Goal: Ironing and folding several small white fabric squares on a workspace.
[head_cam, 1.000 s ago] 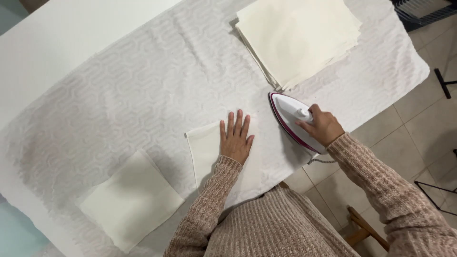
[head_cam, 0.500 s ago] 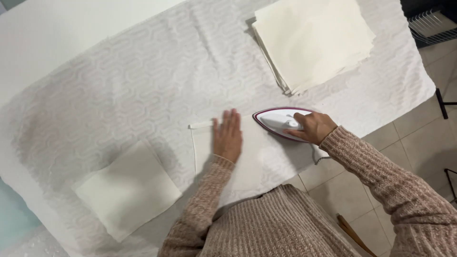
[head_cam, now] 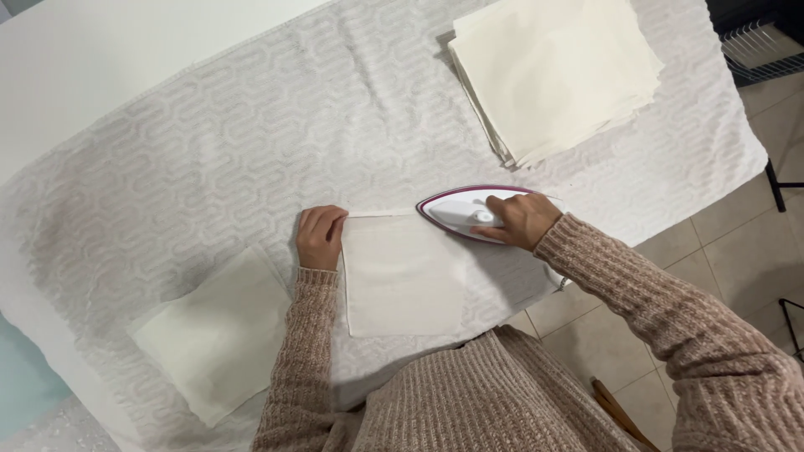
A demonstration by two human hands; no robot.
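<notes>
The cloth square (head_cam: 404,272) lies flat on the textured cover (head_cam: 251,142) of the counter (head_cam: 100,59), just in front of the person's body. The right hand (head_cam: 517,221) has its grip clenched around the handle of the iron (head_cam: 456,211), and the iron's tip touches the far right corner of the square. The left hand (head_cam: 320,236) sits at the far left corner of the square, fingers curled; its grip seems to pinch the edge there, but I cannot tell this surely. The step in hand looks like pressing the square's far edge. The next move probably calls for sliding the iron along this edge toward the left hand, which must keep the cloth tight and stay away from the hot plate. A stack (head_cam: 557,71) of similar cloths lies beyond the square to the right, and one folded piece (head_cam: 222,335) lies to its left.
</notes>
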